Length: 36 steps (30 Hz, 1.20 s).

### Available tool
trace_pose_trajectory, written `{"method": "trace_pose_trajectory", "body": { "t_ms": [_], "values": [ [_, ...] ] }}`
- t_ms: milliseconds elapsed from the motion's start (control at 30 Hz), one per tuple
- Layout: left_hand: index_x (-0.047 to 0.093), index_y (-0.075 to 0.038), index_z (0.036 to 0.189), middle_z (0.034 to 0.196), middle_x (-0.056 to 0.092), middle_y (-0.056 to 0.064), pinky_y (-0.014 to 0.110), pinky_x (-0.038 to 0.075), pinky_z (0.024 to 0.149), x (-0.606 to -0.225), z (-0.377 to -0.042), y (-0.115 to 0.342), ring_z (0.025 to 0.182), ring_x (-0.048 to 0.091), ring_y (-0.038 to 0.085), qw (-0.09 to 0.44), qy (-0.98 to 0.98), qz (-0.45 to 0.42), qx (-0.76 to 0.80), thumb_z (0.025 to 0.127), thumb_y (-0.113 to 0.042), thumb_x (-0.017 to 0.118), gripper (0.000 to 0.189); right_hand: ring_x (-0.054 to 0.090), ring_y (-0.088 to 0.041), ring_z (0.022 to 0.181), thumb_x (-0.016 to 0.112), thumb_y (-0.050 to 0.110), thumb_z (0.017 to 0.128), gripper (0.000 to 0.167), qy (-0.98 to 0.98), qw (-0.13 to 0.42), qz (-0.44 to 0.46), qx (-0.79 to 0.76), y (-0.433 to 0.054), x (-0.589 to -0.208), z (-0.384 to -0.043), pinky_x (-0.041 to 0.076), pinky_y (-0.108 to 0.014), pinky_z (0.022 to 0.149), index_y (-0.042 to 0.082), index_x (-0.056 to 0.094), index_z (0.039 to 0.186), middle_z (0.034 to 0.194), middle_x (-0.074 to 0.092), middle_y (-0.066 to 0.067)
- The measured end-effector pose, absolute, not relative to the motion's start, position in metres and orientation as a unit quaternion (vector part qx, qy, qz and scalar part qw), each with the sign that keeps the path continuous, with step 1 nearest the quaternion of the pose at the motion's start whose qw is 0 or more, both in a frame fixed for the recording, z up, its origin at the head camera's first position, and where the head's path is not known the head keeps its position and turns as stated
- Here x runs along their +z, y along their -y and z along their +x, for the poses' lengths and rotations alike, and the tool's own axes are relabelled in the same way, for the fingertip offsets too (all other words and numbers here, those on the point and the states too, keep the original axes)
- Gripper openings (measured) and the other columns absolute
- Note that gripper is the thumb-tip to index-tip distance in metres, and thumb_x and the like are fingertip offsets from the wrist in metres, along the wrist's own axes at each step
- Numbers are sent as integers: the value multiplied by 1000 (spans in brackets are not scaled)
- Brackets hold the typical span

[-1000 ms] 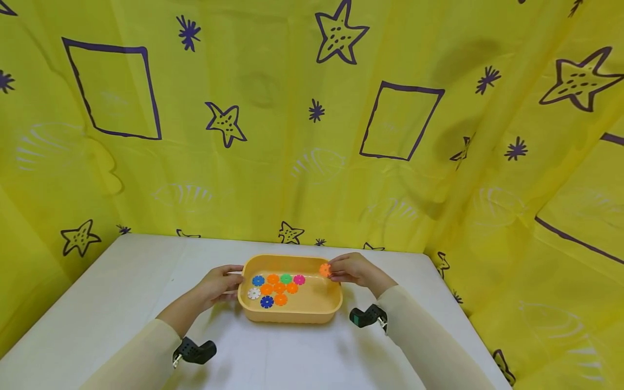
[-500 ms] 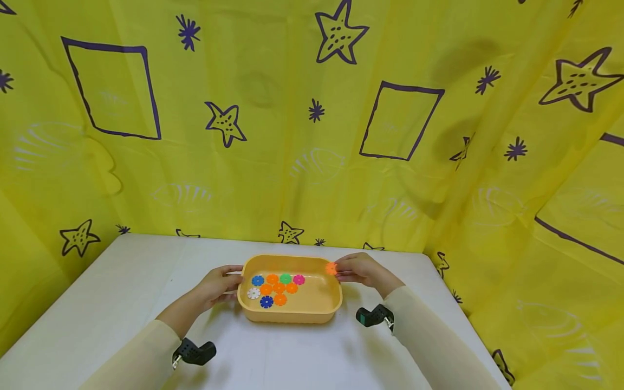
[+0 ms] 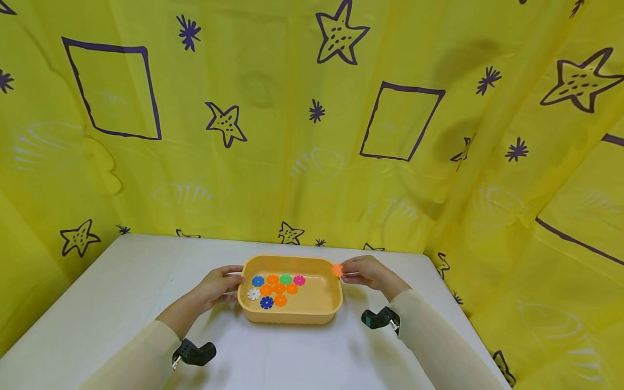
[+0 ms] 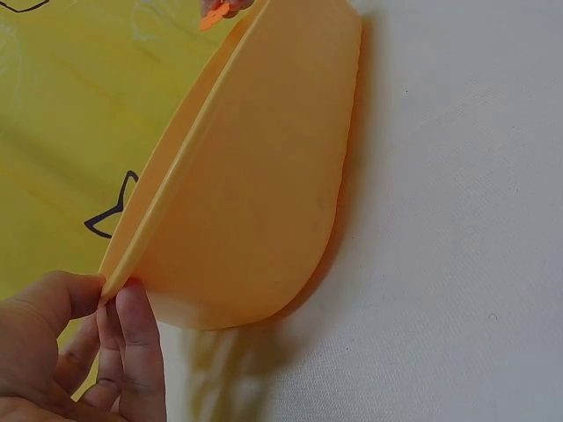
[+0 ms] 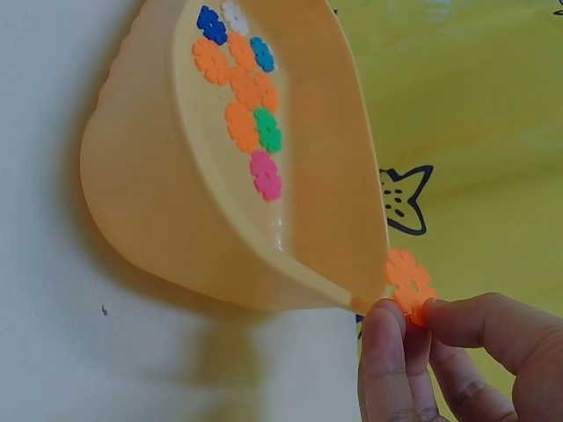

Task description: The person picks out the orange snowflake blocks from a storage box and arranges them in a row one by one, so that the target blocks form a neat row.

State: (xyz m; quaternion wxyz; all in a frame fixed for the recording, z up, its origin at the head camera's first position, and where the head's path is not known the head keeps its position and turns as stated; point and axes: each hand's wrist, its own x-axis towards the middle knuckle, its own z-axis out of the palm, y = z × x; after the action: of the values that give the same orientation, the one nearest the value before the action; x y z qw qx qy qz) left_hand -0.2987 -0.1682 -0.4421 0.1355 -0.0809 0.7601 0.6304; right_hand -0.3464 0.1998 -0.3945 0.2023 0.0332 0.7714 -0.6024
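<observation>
A yellow-orange plastic basin [image 3: 312, 318] stands on the white table. My left hand [image 3: 218, 285] pinches its left rim between thumb and fingers, as the left wrist view shows up close. At the right end of the basin, my right hand [image 3: 369, 272] pinches an orange notched disc [image 5: 410, 280] between thumb and fingertips, level with the rim. On the basin's floor lie several flat notched discs: orange ones [image 3: 279, 288], a green disc [image 3: 285, 279], a pink disc [image 3: 299, 280], a white disc [image 3: 253, 293] and two blue ones, the darker a dark blue disc [image 3: 266, 302].
The white table [image 3: 292, 357] reaches back to a yellow curtain [image 3: 273, 184] printed with stars and squares, which also closes off both sides. A black wrist mount [image 3: 194, 352] sits on the left forearm, and another black mount [image 3: 380, 319] on the right one.
My right hand has drawn the orange disc to the right, from over the basin's inside to its right rim. The left hand and the basin have stayed in place.
</observation>
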Motion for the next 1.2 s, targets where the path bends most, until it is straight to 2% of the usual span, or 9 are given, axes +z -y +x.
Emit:
{"method": "trace_pose_trajectory", "body": {
  "t_ms": [367,700,933,1200],
  "values": [
    [43,-1,144,127,59,24,29,58,70,-441,-298,167,86,66,18,136,-760,-89,629,97,-15,60,52,68,-14,77,59,1,95,33,-775,190,38,-601,-208,-399,-347,59,-28,76,-16,55,123,94,69,-9],
    [44,-4,145,125,59,23,27,57,70,-440,-297,166,83,64,18,139,-761,-103,625,97,-15,60,52,67,-12,73,59,1,95,35,-779,185,62,-595,-215,-406,-348,59,-25,72,-15,55,125,93,68,-9],
    [44,-3,144,126,58,24,27,58,70,-440,-297,166,87,64,19,137,-762,-102,625,97,-15,60,51,68,-14,77,59,1,95,37,-774,182,55,-604,-218,-408,-348,59,-27,74,-17,53,126,94,68,-9],
    [44,-3,144,125,59,23,28,58,70,-442,-297,167,84,64,17,134,-761,-97,628,96,-15,60,52,68,-14,77,58,1,95,38,-772,180,60,-607,-221,-410,-347,59,-26,73,-18,52,127,94,68,-9]
  ]
}}
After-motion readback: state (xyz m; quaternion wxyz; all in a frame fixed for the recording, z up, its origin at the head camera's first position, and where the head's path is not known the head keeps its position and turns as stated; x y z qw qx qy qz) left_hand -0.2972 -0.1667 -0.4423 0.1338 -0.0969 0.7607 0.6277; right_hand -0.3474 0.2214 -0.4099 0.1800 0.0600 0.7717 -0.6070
